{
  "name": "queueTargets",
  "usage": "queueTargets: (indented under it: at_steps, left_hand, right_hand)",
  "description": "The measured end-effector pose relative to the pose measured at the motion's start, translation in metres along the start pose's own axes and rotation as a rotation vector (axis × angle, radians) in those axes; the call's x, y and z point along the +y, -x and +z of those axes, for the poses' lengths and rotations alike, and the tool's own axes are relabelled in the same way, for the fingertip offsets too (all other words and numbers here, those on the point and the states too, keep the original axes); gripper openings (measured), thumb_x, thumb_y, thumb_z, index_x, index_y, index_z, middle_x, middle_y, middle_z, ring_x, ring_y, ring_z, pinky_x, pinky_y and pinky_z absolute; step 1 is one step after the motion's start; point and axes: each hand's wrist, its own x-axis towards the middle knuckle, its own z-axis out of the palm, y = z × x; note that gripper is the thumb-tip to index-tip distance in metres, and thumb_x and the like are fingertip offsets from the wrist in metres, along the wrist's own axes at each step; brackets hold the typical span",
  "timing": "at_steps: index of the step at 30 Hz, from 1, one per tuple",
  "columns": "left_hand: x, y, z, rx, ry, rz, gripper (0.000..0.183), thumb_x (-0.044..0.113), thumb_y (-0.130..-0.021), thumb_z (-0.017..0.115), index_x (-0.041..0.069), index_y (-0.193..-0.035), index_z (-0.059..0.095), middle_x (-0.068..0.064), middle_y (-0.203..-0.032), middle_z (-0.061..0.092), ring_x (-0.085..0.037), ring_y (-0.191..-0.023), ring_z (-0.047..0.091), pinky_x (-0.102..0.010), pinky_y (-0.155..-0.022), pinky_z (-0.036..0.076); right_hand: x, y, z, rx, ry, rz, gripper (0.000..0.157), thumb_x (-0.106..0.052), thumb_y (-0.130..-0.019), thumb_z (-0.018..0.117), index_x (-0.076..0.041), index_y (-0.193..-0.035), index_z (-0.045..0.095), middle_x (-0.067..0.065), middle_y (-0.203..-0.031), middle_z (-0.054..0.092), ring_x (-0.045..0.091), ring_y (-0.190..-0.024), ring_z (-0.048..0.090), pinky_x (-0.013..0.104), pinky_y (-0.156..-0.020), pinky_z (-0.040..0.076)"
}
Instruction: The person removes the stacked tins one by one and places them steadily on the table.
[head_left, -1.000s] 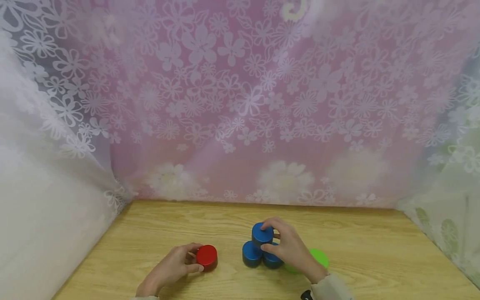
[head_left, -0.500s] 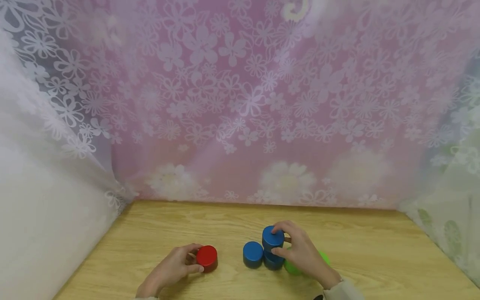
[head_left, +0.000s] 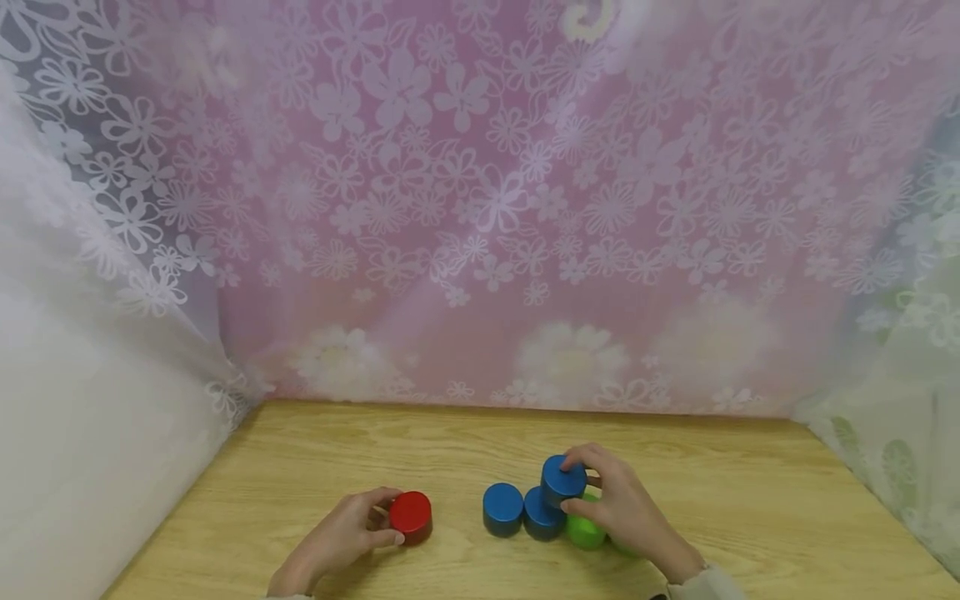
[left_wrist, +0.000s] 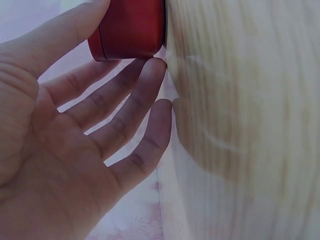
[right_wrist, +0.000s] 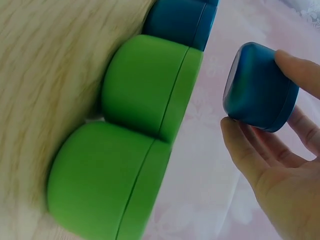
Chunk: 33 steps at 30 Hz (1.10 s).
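**Lifted blue block drifts right, over the green ones**

Since a second ago the right hand [head_left: 622, 512] has carried its blue block [head_left: 563, 481] rightward: it no longer sits above the two blue blocks on the table but hangs over the seam between the right-hand blue block [head_left: 542, 514] and the nearer green block [head_left: 585, 531]. The other blue block [head_left: 502, 508] now stands uncovered, just beside its neighbour.

Nearest the wearer, the left hand [head_left: 341, 537] has not shifted; its thumb and fingers loosely cup the red block [head_left: 411, 512], which rests on the wooden table [head_left: 315, 450]. The wrist view shows the thumb against the block's side and the fingers fairly straight.

Further right, thumb and fingertips pinch the raised blue block by its sides. The right wrist view shows it held clear of the two green blocks [right_wrist: 125, 150], which touch each other on the table. Judging by this, the carried block is not yet set down, and the red one waits untouched in its place. Behind everything hangs a flowered pink curtain [head_left: 480, 208].
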Motion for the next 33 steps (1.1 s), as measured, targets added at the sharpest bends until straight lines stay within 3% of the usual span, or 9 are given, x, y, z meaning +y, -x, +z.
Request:
queueTargets:
  at_steps: [12, 22, 33]
  left_hand:
    - [0.0, 0.001, 0.001, -0.005, 0.003, -0.016, 0.055, 0.011, -0.088, 0.081, -0.012, -0.131, 0.057, -0.014, -0.115, 0.068, -0.03, -0.097, 0.067, -0.043, -0.084, 0.057]
    - [-0.002, 0.004, 0.002, -0.001, 0.014, -0.025, 0.056, 0.009, -0.087, 0.081, -0.012, -0.132, 0.056, -0.015, -0.115, 0.068, -0.032, -0.098, 0.067, -0.049, -0.085, 0.056]
    - [-0.002, 0.001, 0.001, 0.003, 0.001, 0.006, 0.056, 0.011, -0.087, 0.081, -0.013, -0.132, 0.056, -0.014, -0.113, 0.07, -0.032, -0.097, 0.068, -0.042, -0.082, 0.058]
  right_hand:
    - [0.008, 0.014, -0.019, 0.053, 0.015, 0.037, 0.039, 0.006, -0.074, 0.087, -0.006, -0.105, 0.065, 0.014, -0.116, 0.061, 0.041, -0.108, 0.064, 0.042, -0.082, 0.06]
    - [0.015, 0.023, -0.033, 0.095, 0.056, 0.045, 0.042, 0.008, -0.071, 0.088, -0.005, -0.105, 0.065, 0.015, -0.114, 0.062, 0.043, -0.106, 0.064, 0.043, -0.079, 0.061]
    - [0.027, 0.032, -0.052, 0.131, 0.118, 0.036, 0.043, 0.007, -0.071, 0.088, -0.003, -0.106, 0.065, 0.016, -0.114, 0.063, 0.041, -0.102, 0.065, 0.042, -0.075, 0.061]
